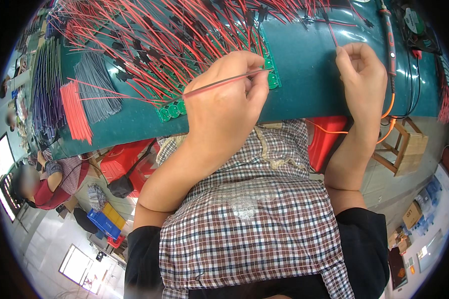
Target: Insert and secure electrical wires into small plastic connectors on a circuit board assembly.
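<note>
Near the middle of the bench, my left hand (222,97) is closed in a pinch at the edge of a green circuit board panel (277,79). A red and black wire pair (219,85) lies across the back of this hand and runs to the pinched thumb and forefinger. Farther right, my right hand (361,74) is raised over the bench, its thumb and forefinger closed on a thin red wire (333,34). That wire leads up toward the far edge. Many red and black wires (154,42) with black connectors cover most of the board panel.
Left of the panel lie bundles of pink-red (76,112), grey (99,89) and dark purple wires (47,89). At right are a pen-shaped tool (390,45) with an orange cable and a wooden stool (401,147). Another person (50,184) sits at far left.
</note>
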A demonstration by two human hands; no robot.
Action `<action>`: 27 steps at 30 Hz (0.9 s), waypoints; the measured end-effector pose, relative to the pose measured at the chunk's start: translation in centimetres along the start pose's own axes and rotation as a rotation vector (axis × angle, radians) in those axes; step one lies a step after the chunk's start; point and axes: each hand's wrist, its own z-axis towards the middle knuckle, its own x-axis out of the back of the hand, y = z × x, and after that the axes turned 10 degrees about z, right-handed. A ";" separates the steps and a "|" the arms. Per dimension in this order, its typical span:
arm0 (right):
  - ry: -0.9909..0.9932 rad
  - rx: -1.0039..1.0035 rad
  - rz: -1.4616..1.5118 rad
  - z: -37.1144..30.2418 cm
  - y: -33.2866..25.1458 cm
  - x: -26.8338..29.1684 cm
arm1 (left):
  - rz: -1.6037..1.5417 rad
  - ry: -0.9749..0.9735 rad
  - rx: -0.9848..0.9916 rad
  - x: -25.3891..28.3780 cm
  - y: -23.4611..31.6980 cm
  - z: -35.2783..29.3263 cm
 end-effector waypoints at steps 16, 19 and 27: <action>0.003 -0.065 0.251 -0.6 -1.0 0.2 | 0.237 -0.053 -0.100 0.3 0.6 1.0; -0.050 -0.036 0.376 -0.8 -1.1 0.5 | 0.229 -0.066 -0.074 0.7 0.8 1.2; -0.073 0.040 0.549 -2.3 -0.8 -0.8 | -0.275 -0.244 0.233 1.6 0.9 1.2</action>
